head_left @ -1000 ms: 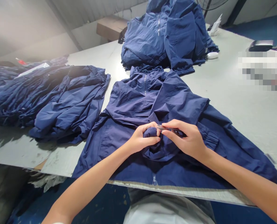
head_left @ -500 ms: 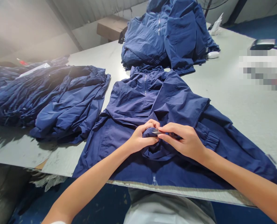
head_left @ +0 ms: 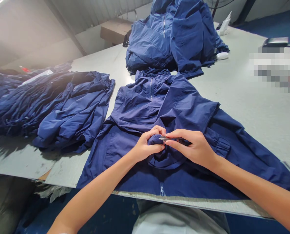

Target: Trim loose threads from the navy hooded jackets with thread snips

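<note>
A navy blue jacket (head_left: 135,110) with a short zip at its collar lies spread near the table's front edge. My left hand (head_left: 148,144) pinches a bunched fold of its fabric at the middle. Close against it on the right, my right hand (head_left: 192,143) holds a small pair of metal snips (head_left: 164,138), its pointed tip at the bunched fabric. The rest of the snips is mostly hidden by my fingers. An elastic cuff (head_left: 221,146) lies right of my right hand.
Piled blue garments (head_left: 76,107) cover the table's left side. More blue jackets (head_left: 149,45) are stacked at the back, near a cardboard box (head_left: 115,30). A white oval object (head_left: 222,56) lies beside that stack. The table (head_left: 252,107) extends right.
Both hands stay nearly in place, with the snips still at the gathered fabric. The view has shifted slightly.
</note>
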`<state>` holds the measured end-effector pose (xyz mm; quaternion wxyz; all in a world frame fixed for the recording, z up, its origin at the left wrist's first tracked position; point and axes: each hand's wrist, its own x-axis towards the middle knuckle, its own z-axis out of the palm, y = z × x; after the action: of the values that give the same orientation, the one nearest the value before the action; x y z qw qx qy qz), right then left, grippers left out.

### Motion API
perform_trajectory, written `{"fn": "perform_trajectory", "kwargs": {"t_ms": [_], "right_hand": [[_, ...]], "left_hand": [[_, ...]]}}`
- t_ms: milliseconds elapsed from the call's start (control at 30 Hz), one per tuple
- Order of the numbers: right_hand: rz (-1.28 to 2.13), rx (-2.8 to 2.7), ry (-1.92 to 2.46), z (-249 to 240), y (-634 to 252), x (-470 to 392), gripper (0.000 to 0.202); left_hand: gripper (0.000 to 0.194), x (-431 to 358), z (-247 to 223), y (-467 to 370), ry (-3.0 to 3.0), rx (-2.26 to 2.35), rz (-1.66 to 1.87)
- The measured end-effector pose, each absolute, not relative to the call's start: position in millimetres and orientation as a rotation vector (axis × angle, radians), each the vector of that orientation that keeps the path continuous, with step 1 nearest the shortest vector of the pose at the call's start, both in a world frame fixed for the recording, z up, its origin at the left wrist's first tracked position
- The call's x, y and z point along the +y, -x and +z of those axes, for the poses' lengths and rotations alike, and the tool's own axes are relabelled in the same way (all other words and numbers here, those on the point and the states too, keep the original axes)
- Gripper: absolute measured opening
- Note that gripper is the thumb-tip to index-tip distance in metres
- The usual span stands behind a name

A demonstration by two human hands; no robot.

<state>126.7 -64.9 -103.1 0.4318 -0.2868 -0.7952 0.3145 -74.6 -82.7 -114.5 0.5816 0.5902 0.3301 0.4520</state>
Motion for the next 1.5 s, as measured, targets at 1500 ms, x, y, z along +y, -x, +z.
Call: {"fn": "perform_trajectory", "kwargs": {"t_ms": [1500], "right_hand": [[0.764, -1.971, 0.757, -102.3, -125.8, -67.4, 0.018]], "left_hand": [[0.019, -83.2, -112.8, 72.8, -1.39, 0.765, 1.052]]}}
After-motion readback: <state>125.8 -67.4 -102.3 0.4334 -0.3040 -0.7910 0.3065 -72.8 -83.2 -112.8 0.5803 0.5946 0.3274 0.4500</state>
